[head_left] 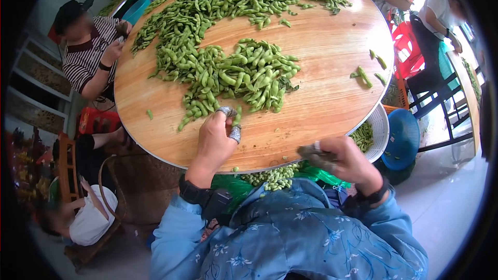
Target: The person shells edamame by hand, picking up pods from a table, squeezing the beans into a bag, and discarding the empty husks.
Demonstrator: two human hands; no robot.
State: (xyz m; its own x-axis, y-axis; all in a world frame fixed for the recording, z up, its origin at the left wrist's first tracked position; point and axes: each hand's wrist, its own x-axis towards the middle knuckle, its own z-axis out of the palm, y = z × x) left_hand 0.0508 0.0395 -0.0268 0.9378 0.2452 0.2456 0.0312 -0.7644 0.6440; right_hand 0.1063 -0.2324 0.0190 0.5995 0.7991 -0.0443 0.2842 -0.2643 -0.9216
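My left hand (213, 140) is over the near part of the round wooden table, with silvery wrapping on its thumb and a fingertip. Pinched between them is a green soybean pod (237, 116). Just beyond lies a large heap of soybean pods (254, 70). My right hand (353, 162) is closed at the table's near right edge. Something dark and blurred (317, 157) is at its fingers; whether it is a wrapping or a held thing I cannot make out. Below the edge, between my hands, shelled green beans (275, 177) lie in a green plastic bag (321, 172).
A white basket (383, 130) with pods and a blue basket (402, 140) stand right of the table (321, 109). Loose pods (364, 77) lie on its right side. A person in a striped shirt (85, 52) sits at the left; other people are around, near red stools (407, 46).
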